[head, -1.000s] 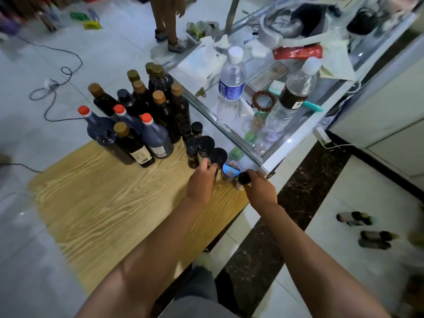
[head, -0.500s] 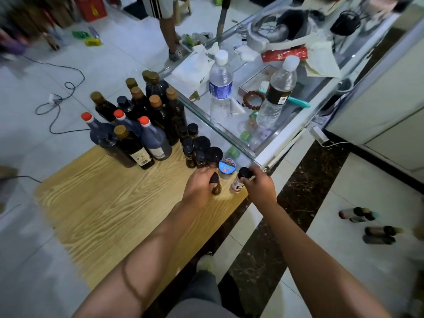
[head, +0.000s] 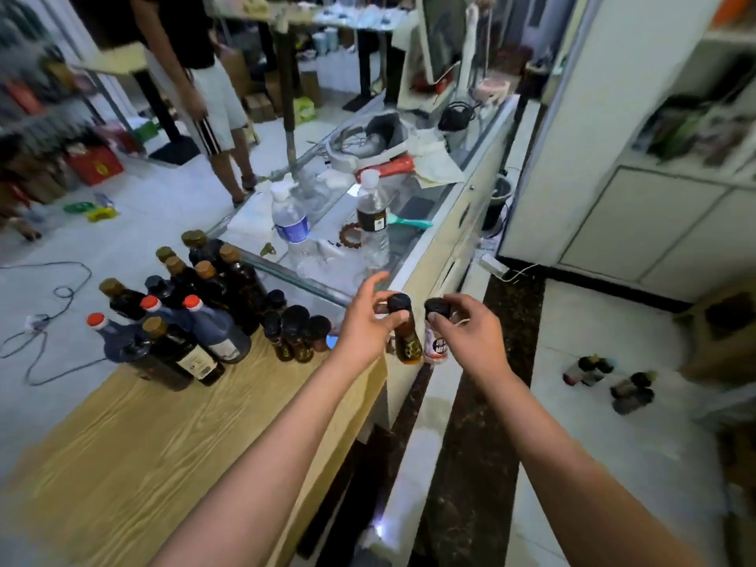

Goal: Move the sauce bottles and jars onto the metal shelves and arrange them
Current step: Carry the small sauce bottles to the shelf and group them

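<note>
My left hand (head: 366,321) grips a small amber bottle (head: 407,339) by its black cap, lifted off the wooden table (head: 155,435). My right hand (head: 470,333) holds a small white-labelled jar (head: 435,347) by its black lid, just right of the amber bottle. Both hang past the table's right corner. On the table stands a cluster of dark sauce bottles (head: 204,304) with gold and red caps, and several small black-capped bottles (head: 294,333) near its right edge. More small bottles (head: 605,378) lie on the white floor to the right.
A glass counter (head: 433,247) behind the table holds two water bottles (head: 292,227), a bead bracelet and clutter. A person (head: 204,92) stands at the far side. White cabinets (head: 638,165) rise on the right. Cables trail over the floor at left.
Both hands have lifted their small bottles off the table's corner and carried them up and right. The view has tilted upward, showing more of the room.
</note>
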